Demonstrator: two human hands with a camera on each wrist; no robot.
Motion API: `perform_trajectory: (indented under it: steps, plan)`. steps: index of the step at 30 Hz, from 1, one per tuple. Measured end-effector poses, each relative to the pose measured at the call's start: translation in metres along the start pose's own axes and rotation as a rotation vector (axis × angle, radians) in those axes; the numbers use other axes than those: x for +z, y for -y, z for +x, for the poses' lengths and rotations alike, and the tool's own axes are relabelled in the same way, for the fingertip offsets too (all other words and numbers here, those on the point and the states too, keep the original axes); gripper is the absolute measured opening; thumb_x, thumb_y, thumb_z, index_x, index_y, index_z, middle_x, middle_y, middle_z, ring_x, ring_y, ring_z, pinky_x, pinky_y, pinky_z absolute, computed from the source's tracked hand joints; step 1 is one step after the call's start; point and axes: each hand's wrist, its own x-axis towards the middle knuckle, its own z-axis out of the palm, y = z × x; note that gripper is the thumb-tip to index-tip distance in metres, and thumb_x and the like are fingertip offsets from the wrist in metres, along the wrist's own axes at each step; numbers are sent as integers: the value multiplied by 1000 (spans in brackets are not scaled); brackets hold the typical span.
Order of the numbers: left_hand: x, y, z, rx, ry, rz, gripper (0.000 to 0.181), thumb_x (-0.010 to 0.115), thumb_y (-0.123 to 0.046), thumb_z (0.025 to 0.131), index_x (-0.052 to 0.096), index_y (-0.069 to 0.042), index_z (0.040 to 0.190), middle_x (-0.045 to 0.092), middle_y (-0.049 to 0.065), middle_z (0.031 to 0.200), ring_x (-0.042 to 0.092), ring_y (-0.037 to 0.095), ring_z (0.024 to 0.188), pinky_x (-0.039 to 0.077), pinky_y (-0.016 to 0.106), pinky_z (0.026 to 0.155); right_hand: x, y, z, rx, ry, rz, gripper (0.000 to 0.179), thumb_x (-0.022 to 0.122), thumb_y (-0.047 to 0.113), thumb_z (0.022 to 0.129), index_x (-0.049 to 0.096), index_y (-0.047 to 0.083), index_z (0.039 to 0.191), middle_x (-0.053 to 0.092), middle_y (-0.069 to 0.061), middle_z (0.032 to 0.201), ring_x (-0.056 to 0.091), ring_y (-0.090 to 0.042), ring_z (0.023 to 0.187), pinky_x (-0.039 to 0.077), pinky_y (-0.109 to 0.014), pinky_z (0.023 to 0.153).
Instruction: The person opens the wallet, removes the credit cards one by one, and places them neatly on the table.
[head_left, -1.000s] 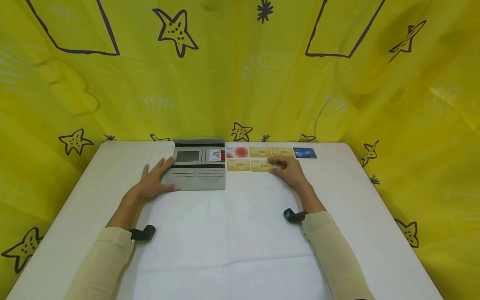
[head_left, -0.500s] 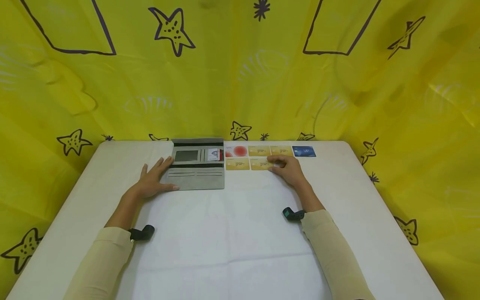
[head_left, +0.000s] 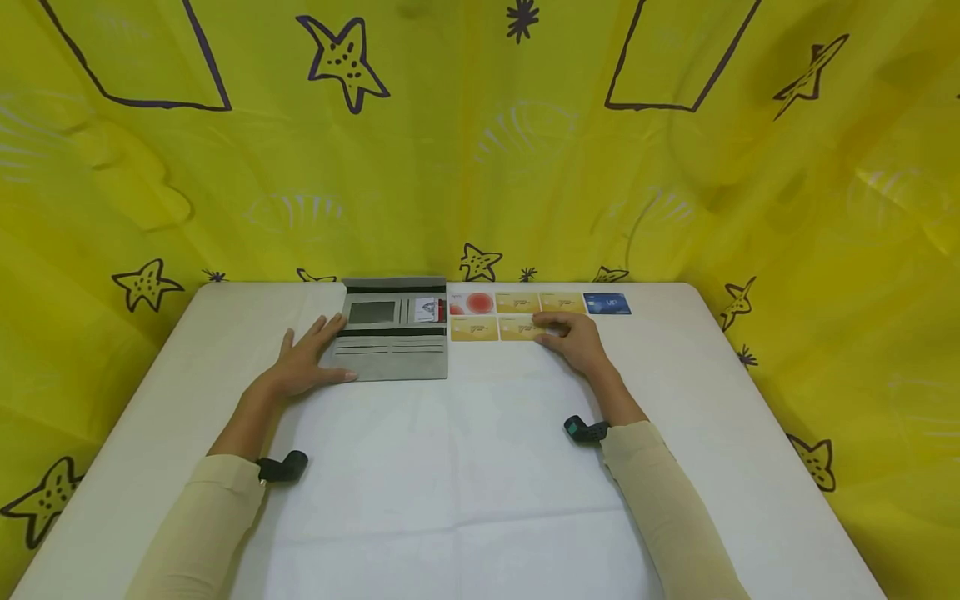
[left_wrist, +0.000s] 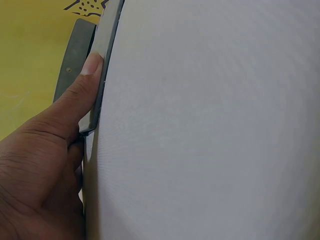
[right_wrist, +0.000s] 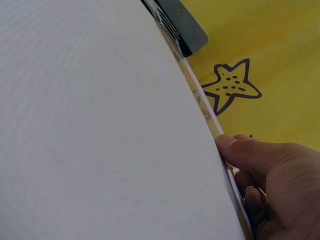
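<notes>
The grey wallet [head_left: 390, 362] lies unfolded at the back of the table, with a white-and-red card [head_left: 426, 310] in its right inner pocket. My left hand [head_left: 303, 362] rests spread along the wallet's left side, thumb [left_wrist: 92, 65] on its near corner. Gold cards lie in two rows to the right of the wallet. With thumb and index finger, my right hand [head_left: 577, 343] holds the right end of a gold card [head_left: 519, 328] in the front row, covering that end. Another gold card [head_left: 474, 328] lies between it and the wallet.
The back row holds a white card with a red circle [head_left: 472, 303], two gold cards [head_left: 517, 302] and a blue card [head_left: 607, 303] at its right end. A yellow curtain [head_left: 480, 150] with starfish drawings hangs right behind the white table [head_left: 450, 467].
</notes>
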Motion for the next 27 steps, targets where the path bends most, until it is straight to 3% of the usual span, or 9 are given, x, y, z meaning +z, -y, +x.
perform_trajectory:
  steps: [9, 27]
  plan:
    - [2, 3, 1, 7, -5, -5, 106, 81, -42, 91, 18, -5, 168, 12, 23, 173, -1, 43, 159, -22, 63, 118, 1, -2, -1, -6, 1, -21, 26, 83, 7, 91, 80, 5, 117, 72, -9, 132, 63, -29, 125, 50, -43, 100]
    - [2, 4, -2, 18, -48, -14, 105, 83, -41, 89, 22, -5, 167, 17, 24, 172, 3, 44, 159, -21, 62, 119, 2, -2, 0, -3, -14, -28, 26, 83, 8, 92, 80, 7, 118, 72, -6, 133, 63, -26, 124, 49, -37, 93]
